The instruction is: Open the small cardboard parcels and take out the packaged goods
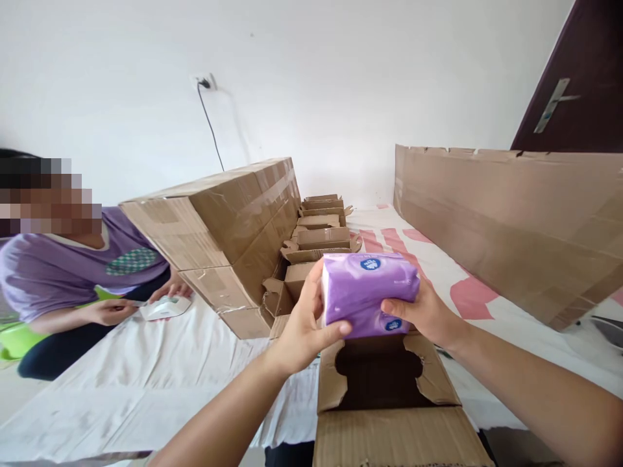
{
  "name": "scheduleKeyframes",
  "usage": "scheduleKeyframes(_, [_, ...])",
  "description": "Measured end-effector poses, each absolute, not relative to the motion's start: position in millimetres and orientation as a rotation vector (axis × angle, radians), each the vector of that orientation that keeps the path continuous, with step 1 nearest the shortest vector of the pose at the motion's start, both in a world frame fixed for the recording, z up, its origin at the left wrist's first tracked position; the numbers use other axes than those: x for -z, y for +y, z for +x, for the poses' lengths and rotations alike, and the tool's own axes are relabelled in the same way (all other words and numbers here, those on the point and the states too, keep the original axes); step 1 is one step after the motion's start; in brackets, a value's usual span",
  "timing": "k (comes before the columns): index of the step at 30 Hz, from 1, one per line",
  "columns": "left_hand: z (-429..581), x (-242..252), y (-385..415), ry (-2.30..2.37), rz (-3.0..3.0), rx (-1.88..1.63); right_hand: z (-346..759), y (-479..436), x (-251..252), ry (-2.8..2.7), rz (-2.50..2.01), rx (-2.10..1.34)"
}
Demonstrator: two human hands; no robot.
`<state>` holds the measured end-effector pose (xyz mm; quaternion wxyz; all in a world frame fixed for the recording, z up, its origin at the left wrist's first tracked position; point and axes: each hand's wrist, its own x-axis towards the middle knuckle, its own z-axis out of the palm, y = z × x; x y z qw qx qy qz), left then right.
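Note:
A purple soft pack of tissues (366, 292) is held up in the middle of the view, above an open small cardboard box (384, 402) with cut-out flaps. My left hand (302, 327) grips the pack's left end, thumb across the front. My right hand (422, 312) grips its right end from below and behind. Both hands are closed on the pack.
A row of several small open cardboard boxes (318, 237) runs away behind the pack. Two large taped cartons (228, 227) lie stacked at left, a long flat carton (511, 214) at right. Another person in a purple shirt (63, 272) sits at left, hands on a white device (163, 308).

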<state>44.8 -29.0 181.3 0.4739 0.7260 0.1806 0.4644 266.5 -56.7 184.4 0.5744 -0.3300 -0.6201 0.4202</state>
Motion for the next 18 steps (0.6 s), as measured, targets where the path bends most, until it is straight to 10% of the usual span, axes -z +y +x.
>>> scheduleKeyframes(18, [-23.2, 5.7, -14.9, 1.413, 3.198, -0.880, 366.2, -144.0, -17.1, 0.022, -0.984, -1.061])
